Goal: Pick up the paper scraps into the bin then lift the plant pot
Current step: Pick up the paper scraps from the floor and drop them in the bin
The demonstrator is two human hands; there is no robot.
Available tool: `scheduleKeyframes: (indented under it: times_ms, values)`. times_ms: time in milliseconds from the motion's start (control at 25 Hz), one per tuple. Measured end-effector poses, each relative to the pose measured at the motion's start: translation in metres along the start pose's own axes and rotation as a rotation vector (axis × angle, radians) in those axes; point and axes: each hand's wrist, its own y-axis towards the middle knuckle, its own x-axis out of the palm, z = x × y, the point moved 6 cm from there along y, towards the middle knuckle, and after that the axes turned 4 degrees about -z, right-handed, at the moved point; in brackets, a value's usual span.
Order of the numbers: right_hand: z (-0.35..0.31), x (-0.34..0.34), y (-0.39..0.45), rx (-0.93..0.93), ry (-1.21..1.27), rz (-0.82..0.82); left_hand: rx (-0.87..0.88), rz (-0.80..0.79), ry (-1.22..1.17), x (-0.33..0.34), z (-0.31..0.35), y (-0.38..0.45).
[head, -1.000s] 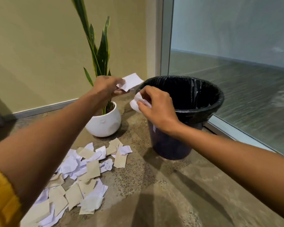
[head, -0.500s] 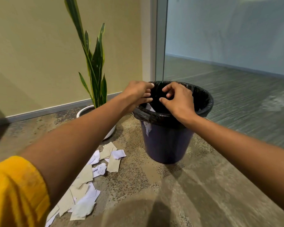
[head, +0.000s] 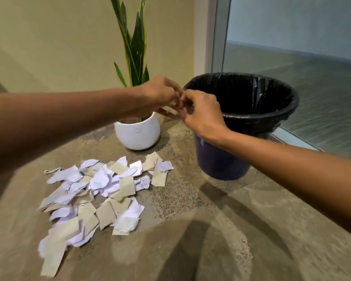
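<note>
Where they lie heaped, paper scraps (head: 101, 191) white and tan, crumpled

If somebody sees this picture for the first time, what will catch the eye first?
Probably the two hands, left hand and right hand, meeting beside the rim of the black-lined bin. Next, the pile of paper scraps spread on the floor, in front of the white plant pot.

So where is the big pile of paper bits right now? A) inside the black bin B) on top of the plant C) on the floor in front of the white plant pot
C: the paper scraps lie spread on the floor, in front of the white plant pot and left of the bin.
</note>
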Motion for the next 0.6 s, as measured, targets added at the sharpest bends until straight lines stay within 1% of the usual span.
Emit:
scheduleKeyframes:
  times_ms: [80,200,280,360,400,480,520,600]
  values:
    - [-0.017,0.039,-0.012,-0.033,0.019,-0.142,-0.056,-0.038,0.073,-0.01,-0.041,-0.02]
    - [-0.026,0.113,-0.038,-0.014,0.036,-0.442,-0.196,-0.001,0.1,-0.015,-0.132,-0.051]
    - [-0.021,0.162,-0.059,0.015,-0.01,-0.65,-0.252,0.009,0.272,-0.015,-0.191,-0.07]
    - [-0.012,0.202,-0.084,0.068,-0.041,-0.85,-0.308,-0.05,0.489,-0.014,-0.245,-0.087]
    - [-0.006,0.22,-0.096,0.088,-0.07,-0.933,-0.346,-0.081,0.553,-0.012,-0.269,-0.096]
    - [0.005,0.248,-0.117,0.101,-0.137,-1.018,-0.438,-0.14,0.585,-0.004,-0.309,-0.11]
    - [0.008,0.259,-0.126,0.104,-0.149,-1.021,-0.489,-0.149,0.565,0.001,-0.324,-0.114]
    - [0.01,0.272,-0.139,0.138,-0.132,-1.004,-0.576,-0.107,0.53,0.009,-0.347,-0.116]
